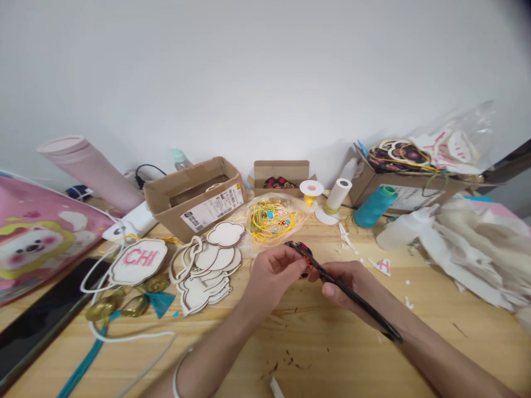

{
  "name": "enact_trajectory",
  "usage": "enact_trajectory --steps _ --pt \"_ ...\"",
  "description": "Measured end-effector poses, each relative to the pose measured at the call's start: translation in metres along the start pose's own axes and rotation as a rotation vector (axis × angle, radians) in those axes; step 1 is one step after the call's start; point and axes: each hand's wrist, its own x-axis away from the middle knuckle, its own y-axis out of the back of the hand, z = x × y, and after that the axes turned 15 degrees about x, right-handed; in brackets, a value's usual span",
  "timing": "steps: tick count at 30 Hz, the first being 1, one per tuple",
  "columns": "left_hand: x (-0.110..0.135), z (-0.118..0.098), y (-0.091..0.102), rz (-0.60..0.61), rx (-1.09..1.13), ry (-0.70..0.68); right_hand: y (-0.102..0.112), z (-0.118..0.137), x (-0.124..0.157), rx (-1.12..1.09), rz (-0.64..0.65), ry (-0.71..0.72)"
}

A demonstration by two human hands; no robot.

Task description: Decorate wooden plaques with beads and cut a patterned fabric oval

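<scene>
Over the middle of the table, my left hand (276,271) pinches a small dark piece with a red and orange pattern (306,260), mostly covered by fingers. My right hand (350,284) is closed around a long, slim black tool (365,304). The tool slants from my right wrist up to the patterned piece, its far end lying against or over it. Its exact kind cannot be made out. Just beyond the hands sits a clear bag of yellow cord and small colourful bits (274,221).
Left are stacked pale cloud-shaped pieces (207,265), a "CHI" plaque (139,262), gold bells (135,305), a phone (37,326) and an open cardboard box (166,213). Right are a teal thread cone (375,207), a white bottle (404,229), crumpled cloth (468,249) and a filled box (377,179).
</scene>
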Motion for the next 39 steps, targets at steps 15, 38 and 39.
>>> enact_trajectory --steps 15,38,39 --pt "0.0 0.0 0.001 -0.09 -0.019 0.049 0.003 -0.004 -0.003 -0.138 -0.326 -0.077" --pt "-0.104 -0.039 0.051 -0.062 -1.211 -0.165 0.008 -0.006 -0.001 -0.086 -0.394 -0.004" --pt "-0.104 -0.041 0.05 -0.08 -1.226 -0.166 0.008 -0.006 -0.001 -0.09 -0.399 0.001"
